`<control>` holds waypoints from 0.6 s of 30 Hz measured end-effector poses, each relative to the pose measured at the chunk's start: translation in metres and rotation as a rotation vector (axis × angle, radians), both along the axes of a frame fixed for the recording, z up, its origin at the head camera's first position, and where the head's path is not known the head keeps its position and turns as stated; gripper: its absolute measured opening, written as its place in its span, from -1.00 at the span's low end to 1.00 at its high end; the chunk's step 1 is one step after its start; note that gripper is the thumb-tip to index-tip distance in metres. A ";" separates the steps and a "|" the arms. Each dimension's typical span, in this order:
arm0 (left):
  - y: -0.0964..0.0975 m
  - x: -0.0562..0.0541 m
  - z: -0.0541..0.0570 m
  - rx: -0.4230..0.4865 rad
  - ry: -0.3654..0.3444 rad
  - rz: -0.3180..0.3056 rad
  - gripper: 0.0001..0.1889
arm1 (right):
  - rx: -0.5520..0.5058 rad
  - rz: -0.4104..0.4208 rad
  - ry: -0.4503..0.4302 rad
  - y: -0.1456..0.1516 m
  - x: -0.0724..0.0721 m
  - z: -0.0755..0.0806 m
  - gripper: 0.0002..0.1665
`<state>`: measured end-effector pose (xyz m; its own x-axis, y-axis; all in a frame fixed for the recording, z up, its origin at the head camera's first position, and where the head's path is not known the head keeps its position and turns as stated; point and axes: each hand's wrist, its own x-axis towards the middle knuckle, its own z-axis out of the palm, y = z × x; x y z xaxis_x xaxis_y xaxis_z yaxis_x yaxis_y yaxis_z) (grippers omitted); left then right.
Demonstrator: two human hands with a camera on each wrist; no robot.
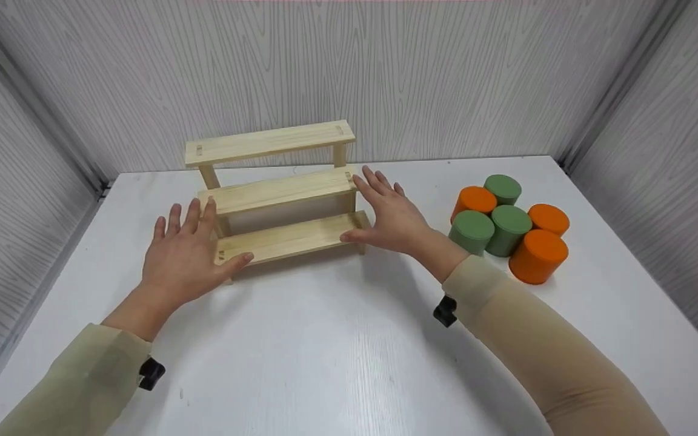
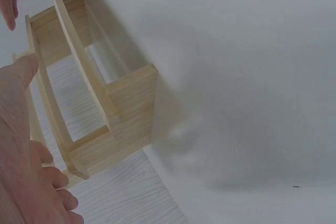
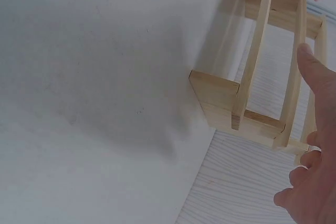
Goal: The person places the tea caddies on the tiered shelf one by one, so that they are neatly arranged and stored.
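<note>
A three-tier wooden step shelf [image 1: 288,192] of pale wood stands upright near the back of the white table, its tiers bare. My left hand [image 1: 182,260] is spread at its left end, palm down, fingers straight and thumb pointing inward. At the shelf's right end my right hand [image 1: 391,215] spreads the same way, its thumb over the lowest tier. In the left wrist view, a gap shows between the left hand [image 2: 26,150] and the shelf's side [image 2: 134,100]. The right wrist view likewise has the right hand [image 3: 317,177] beside the shelf, holding nothing.
Several green cylinders [image 1: 509,227] and orange cylinders [image 1: 538,257] stand grouped on the table right of the shelf, close to the right forearm. A grey wood-grain wall [image 1: 422,79] rises behind the table [image 1: 325,351], with side walls left and right.
</note>
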<state>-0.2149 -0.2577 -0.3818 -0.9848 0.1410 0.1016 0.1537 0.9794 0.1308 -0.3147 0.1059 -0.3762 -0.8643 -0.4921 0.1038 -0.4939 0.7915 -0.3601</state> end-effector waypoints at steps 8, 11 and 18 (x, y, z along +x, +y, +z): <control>0.001 -0.002 -0.002 -0.004 -0.016 -0.024 0.25 | 0.073 0.016 -0.005 -0.008 -0.005 -0.011 0.45; 0.002 -0.004 -0.003 -0.022 0.000 -0.029 0.24 | 0.106 -0.007 0.023 -0.011 -0.005 -0.015 0.48; 0.001 -0.005 -0.009 -0.040 0.060 -0.038 0.24 | 0.124 -0.017 0.082 -0.016 -0.006 -0.023 0.44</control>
